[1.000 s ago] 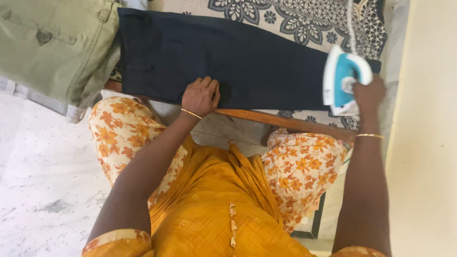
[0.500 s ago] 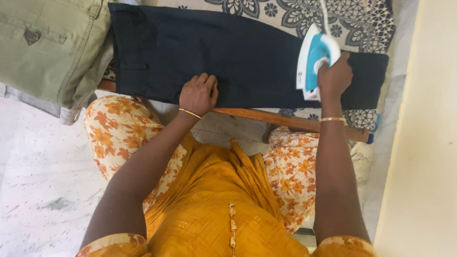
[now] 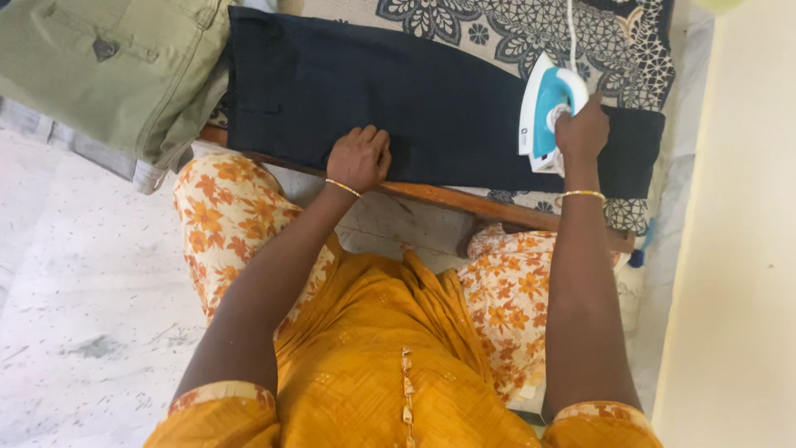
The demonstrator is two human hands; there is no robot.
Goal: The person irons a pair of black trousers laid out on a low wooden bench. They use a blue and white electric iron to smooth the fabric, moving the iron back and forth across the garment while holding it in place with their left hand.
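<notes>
head camera, looking straight down at a person seated at a low wooden board. the right hand is wrapped tight around the handle of a teal and white steam iron, fingers curled closed over the grip, so the handle itself is mostly hidden. the iron sits on a pair of dark navy trousers, towards the right end of the garment, with its pointed nose aimed away from the person. a thin white cord runs from the iron up and out of view at the top.

the left hand lies on the near edge of the trousers, palm down, fingers loosely bent and together, pressing the cloth rather than grasping it. it is well apart from the iron. each wrist carries a slim gold bangle.

the trousers are a matte, fine-woven fabric, spread flat in a long rectangle over a patterned sheet with dark floral and lattice print on a pale ground. under it the wooden board edge shows as a smooth orange-brown strip. to the left, olive green trousers lie folded, overlapping the navy pair's end, stitched pocket visible. below is a speckled pale stone floor.
</notes>
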